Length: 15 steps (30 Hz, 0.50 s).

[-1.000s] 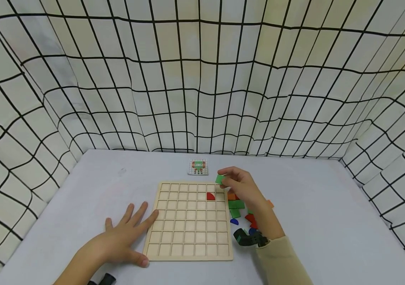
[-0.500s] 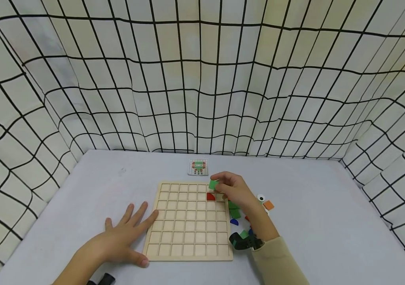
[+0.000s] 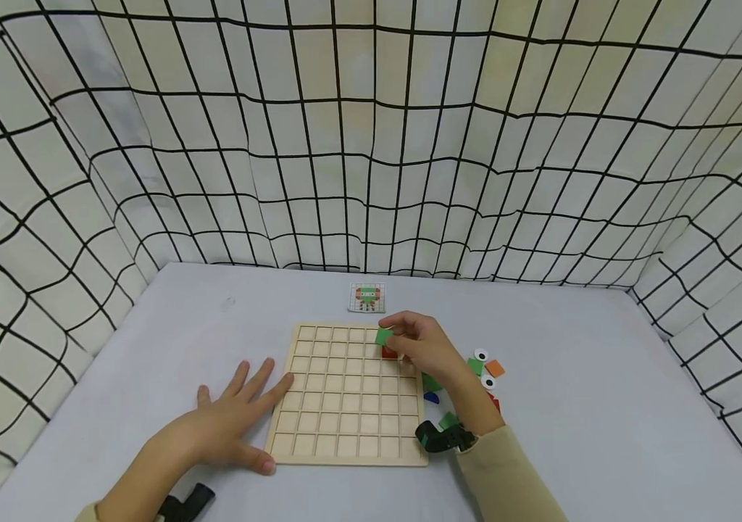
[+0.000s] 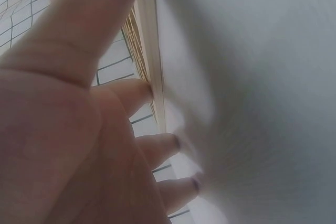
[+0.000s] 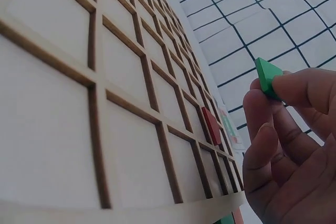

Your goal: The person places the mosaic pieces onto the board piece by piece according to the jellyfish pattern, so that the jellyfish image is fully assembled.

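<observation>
My right hand (image 3: 418, 341) pinches a green square tile (image 5: 268, 77) between thumb and fingers, above the far right part of the wooden grid board (image 3: 332, 460). Just under that tile in the head view, a red quarter-round piece (image 5: 211, 126) lies in one of the board's cells. My left hand (image 3: 227, 424) lies spread at the board's left side, its fingers straight. In the left wrist view, fingertips of this hand (image 4: 79, 103) meet the board's edge and the white table.
Behind the board lies a small picture card (image 3: 367, 298) with a coloured figure on a grid. Loose pieces sit right of the board, partly hidden by the right arm: an orange tile (image 3: 495, 368), round eye pieces (image 3: 481, 355), a blue half-round (image 3: 432, 397). Black netting (image 3: 371, 156) encloses the table.
My right hand has carried the green tile left, from beyond the board's far right corner to over the cell near the red piece. The left hand stays in place; the head view tilts slightly.
</observation>
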Each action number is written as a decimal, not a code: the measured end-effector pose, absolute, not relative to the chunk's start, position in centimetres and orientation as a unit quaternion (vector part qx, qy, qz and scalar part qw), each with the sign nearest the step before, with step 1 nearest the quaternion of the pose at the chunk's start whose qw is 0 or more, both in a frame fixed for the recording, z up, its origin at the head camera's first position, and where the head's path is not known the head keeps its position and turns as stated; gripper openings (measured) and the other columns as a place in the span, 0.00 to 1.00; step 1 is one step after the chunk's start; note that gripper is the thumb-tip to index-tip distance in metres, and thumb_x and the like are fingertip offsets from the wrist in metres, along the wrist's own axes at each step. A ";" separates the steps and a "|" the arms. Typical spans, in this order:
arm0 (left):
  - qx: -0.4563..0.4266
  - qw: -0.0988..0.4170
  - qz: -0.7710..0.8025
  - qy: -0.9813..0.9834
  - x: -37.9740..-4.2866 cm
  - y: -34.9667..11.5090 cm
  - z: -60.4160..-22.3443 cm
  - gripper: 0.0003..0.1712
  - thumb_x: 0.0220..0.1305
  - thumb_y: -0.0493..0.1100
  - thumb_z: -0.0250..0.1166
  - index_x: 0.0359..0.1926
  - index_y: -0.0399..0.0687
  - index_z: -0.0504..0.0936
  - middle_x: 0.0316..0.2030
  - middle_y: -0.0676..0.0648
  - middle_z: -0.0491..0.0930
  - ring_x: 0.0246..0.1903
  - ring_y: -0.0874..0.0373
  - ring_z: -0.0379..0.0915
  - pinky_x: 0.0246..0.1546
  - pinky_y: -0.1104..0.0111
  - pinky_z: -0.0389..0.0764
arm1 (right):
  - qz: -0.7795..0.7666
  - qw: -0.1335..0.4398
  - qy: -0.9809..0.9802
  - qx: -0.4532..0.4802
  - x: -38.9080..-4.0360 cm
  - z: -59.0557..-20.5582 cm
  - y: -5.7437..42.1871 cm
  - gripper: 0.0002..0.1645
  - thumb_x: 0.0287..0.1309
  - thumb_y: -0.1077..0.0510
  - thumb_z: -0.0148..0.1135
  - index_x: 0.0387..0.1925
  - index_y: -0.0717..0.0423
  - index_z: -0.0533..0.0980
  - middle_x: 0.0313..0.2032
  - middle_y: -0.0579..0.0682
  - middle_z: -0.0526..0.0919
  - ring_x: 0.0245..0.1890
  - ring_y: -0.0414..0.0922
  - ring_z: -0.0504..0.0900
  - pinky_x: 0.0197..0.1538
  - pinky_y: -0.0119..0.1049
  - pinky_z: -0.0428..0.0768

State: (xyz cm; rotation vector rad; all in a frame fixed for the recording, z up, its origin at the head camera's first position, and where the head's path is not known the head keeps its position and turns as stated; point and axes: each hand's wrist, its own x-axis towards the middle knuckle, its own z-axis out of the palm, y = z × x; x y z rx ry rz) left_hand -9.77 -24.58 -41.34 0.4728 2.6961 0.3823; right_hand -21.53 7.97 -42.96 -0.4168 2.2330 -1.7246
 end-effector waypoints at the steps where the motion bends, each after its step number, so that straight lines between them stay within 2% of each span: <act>1: 0.168 0.188 0.136 0.958 -9.8 -24.6 -41.4 0.72 0.34 0.76 0.72 0.79 0.61 0.51 0.79 0.37 0.38 0.74 0.26 0.30 0.48 0.15 0.36 | -0.595 0.141 0.778 -0.144 -21.5 -43.0 8.0 0.18 0.64 0.62 0.63 0.55 0.59 0.79 0.40 0.54 0.78 0.29 0.48 0.76 0.27 0.35 0.73; 7: 0.167 0.191 0.142 0.957 -9.7 -24.6 -41.2 0.72 0.34 0.76 0.72 0.79 0.61 0.51 0.79 0.38 0.37 0.75 0.26 0.29 0.49 0.16 0.36 | -0.545 0.110 0.817 -0.152 -21.3 -43.4 7.6 0.15 0.63 0.61 0.64 0.52 0.52 0.81 0.42 0.50 0.80 0.36 0.43 0.80 0.34 0.36 0.80; 15: 0.162 0.193 0.149 0.956 -9.6 -24.4 -41.1 0.72 0.34 0.75 0.73 0.79 0.60 0.52 0.79 0.38 0.37 0.74 0.26 0.29 0.49 0.16 0.34 | -0.486 0.076 0.856 -0.161 -21.1 -43.5 7.2 0.12 0.62 0.60 0.66 0.47 0.45 0.82 0.39 0.44 0.83 0.36 0.41 0.83 0.37 0.37 0.82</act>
